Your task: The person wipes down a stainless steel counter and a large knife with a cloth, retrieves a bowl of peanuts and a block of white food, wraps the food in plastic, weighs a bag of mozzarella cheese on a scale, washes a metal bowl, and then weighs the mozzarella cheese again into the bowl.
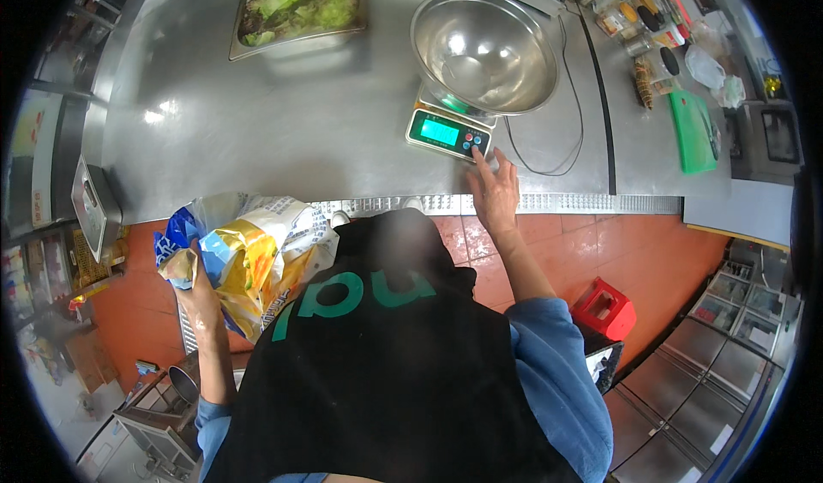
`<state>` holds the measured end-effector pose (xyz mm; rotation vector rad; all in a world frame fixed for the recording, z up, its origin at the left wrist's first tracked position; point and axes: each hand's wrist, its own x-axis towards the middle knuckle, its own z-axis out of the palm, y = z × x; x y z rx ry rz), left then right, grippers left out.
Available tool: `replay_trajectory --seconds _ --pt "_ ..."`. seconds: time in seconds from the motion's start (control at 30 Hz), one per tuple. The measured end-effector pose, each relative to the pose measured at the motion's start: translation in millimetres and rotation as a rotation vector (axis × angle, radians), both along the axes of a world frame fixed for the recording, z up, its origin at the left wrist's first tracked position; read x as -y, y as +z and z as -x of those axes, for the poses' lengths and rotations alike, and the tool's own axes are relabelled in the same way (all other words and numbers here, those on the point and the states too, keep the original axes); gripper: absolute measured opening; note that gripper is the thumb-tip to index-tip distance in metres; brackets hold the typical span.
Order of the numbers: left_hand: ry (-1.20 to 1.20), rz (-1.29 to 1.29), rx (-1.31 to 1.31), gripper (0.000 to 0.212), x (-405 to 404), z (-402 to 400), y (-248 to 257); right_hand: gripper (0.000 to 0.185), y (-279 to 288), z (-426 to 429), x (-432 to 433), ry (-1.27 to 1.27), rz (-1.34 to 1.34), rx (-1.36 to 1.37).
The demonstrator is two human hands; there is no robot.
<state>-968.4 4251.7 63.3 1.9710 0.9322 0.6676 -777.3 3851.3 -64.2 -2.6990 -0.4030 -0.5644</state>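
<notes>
My right hand (498,194) reaches over the table's front edge, its index finger on a button of a digital kitchen scale (419,143). The scale's display glows blue-green. On its platform rests a wide stainless steel bowl (485,52) with no food visible inside. My left hand (193,290) grips the bunched end of a printed plastic food bag (263,245), coloured blue, white and yellow. The bag hangs beside my black apron, in front of the table edge. What it contains is hidden.
A steel pan of lettuce (302,7) sits at the table's back left. From the scale area a thin cable (578,136) loops rightward. Jars (617,20) and a green cutting board (693,132) occupy the right-hand counter. A red bin lid (603,309) stands behind my right arm.
</notes>
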Motion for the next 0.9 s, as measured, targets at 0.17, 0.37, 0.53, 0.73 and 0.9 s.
replay_trajectory --seconds 0.17,0.37,0.53,0.73,0.9 --pt "-0.068 -0.018 -0.008 0.028 -12 -6 -5 0.040 -11 -7 -2 -0.066 -0.044 -0.088" --pt "-0.151 0.045 0.068 0.027 -20 -12 -10 0.045 -16 12 1 -0.086 -0.046 -0.085" --pt "-0.137 0.009 0.062 0.025 -21 -16 -16 0.041 -20 49 -11 -0.138 -0.241 -0.061" --pt "-0.153 0.054 0.069 0.026 -22 -26 -11 0.024 -25 79 -29 -0.075 -0.331 -0.105" --pt "-0.184 0.002 0.134 0.024 -35 -40 -1 0.032 13 80 -48 -0.024 -0.606 -0.570"
